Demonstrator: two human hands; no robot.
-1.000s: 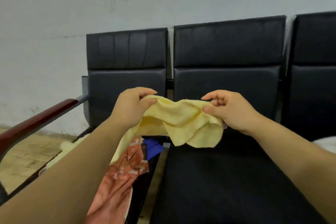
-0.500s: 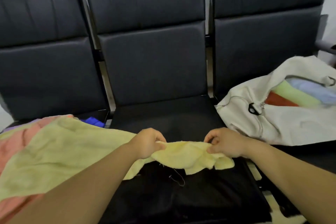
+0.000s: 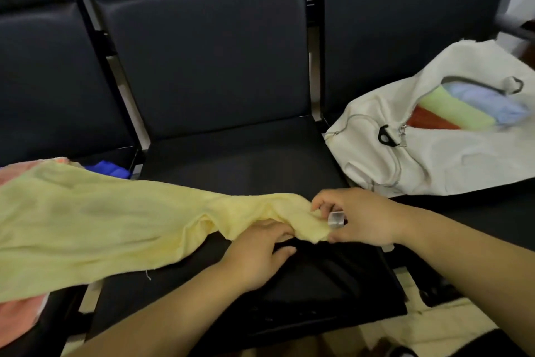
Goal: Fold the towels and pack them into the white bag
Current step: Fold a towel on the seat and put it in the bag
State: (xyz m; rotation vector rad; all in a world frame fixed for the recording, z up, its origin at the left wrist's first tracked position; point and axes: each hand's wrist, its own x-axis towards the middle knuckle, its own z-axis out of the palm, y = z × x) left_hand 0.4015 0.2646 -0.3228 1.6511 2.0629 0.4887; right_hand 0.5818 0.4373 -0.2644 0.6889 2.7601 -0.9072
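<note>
A pale yellow towel [image 3: 95,217] stretches from the left seat across the middle black seat [image 3: 240,165]. My right hand [image 3: 359,217] pinches its right end, with a small clear tag or label showing by the fingers. My left hand [image 3: 260,249] lies just below that end, fingers curled at the towel's lower edge. The white bag [image 3: 434,159] lies open on the right seat, holding folded green, light blue and orange-red towels [image 3: 460,110].
An orange-pink towel [image 3: 17,316] lies under the yellow one on the left seat, and a blue cloth [image 3: 108,170] peeks out behind it. Black chair backs [image 3: 208,46] stand behind. A pale tiled floor [image 3: 419,333] shows below the seat's front edge.
The view has swung right and down, bringing the white bag into sight. Both hands have lowered the yellow towel onto the middle seat and now sit close together at its right end.
</note>
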